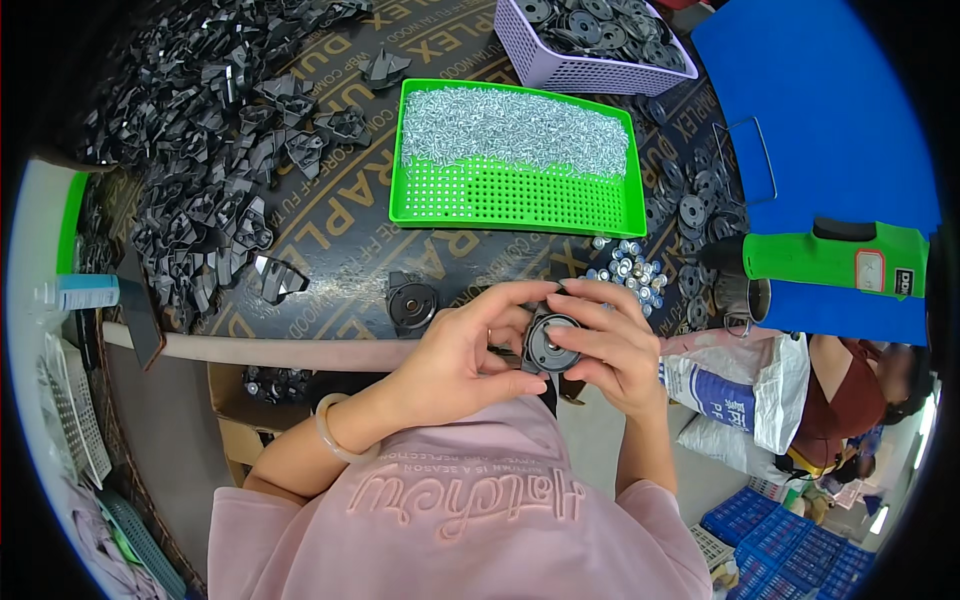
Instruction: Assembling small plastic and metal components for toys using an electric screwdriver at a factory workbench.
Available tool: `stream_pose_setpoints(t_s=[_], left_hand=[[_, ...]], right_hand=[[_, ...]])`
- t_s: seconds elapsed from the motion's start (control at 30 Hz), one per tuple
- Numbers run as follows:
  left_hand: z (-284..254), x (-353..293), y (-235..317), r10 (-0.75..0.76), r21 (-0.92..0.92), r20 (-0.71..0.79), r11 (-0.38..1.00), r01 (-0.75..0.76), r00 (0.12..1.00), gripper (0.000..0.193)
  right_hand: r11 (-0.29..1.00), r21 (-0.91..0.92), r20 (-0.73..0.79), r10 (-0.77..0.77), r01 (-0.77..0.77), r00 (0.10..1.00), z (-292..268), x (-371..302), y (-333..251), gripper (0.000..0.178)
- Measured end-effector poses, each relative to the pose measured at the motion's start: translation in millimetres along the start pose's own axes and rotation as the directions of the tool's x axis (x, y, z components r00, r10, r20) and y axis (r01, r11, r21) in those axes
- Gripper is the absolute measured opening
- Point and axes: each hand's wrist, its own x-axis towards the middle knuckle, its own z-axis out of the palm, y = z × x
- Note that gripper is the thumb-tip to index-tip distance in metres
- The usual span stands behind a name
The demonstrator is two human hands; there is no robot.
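My left hand (472,345) grips the side of a black plastic housing with a round disc in it (541,348), held just over the padded table edge. My right hand (618,350) closes on the same part from the other side, its fingers lying across the disc. A small metal piece shows at the disc's centre. On the table left of my hands lies a similar black part (412,303) with a round face. Beyond my right hand sits a cluster of small shiny metal pieces (628,272), too small to name.
A green tray (520,228) holds many small silver screws. Black plastic brackets (225,190) pile up at the left; loose black discs (693,210) lie at the right. A purple basket (580,78) of discs stands behind. A green tool (830,265) rests over a blue surface (830,120).
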Motion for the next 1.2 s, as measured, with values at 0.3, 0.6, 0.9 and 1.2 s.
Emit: stream_pose_setpoints(t_s=[0.3,0.6,0.9,1.2], left_hand=[[1.7,-0.5,1.4,-0.004,0.12,-0.023,0.993,0.007,1.0,0.08],[0.2,-3.8,-2.7,0.096,0.26,-0.078,0.963,-0.073,0.992,0.072],[2.5,-9.3,9.0,0.114,0.251,-0.18,0.966,-0.066,0.977,0.037],[-0.7,-30.3,19.5,0.338,0.602,-0.218,0.785,-0.147,0.916,0.054]], right_hand=[[0.992,-0.12,-0.014,-0.037,0.035,0.999,1.3,-2.0,-5.3,0.038],[0.978,-0.206,0.022,-0.016,0.02,1.0,3.8,0.1,-11.7,0.037],[0.972,-0.235,0.004,0.025,-0.024,1.0,12.7,5.6,-29.9,0.038],[0.855,0.217,-0.066,0.493,-0.47,0.867,34.7,15.7,-45.3,0.028]])
